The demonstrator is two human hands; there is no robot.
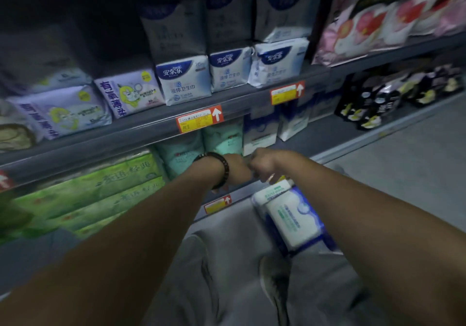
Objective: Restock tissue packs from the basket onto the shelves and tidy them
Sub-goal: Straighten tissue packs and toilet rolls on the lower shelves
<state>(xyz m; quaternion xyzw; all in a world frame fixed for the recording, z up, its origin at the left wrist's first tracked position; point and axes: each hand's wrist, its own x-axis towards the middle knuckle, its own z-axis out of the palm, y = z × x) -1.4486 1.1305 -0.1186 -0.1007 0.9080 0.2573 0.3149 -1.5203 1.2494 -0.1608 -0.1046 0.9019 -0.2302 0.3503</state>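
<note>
Down low, a white tissue pack [290, 218] with blue edges lies by the person's grey trousers [227, 262], just under the right hand [262, 165] and in front of the bottom shelf [365, 141]. The right hand and the left hand [237, 170], which has a dark bead band [223, 169] on its wrist, touch each other at that shelf; the right fingers are curled but I cannot tell if they hold anything, and the left fingers are hidden. Behind the hands stand mint packs [181, 154] and green packs [100, 194], and on the next shelf [126, 136] up sit white and blue packs [184, 81] beside purple packs [128, 93].
</note>
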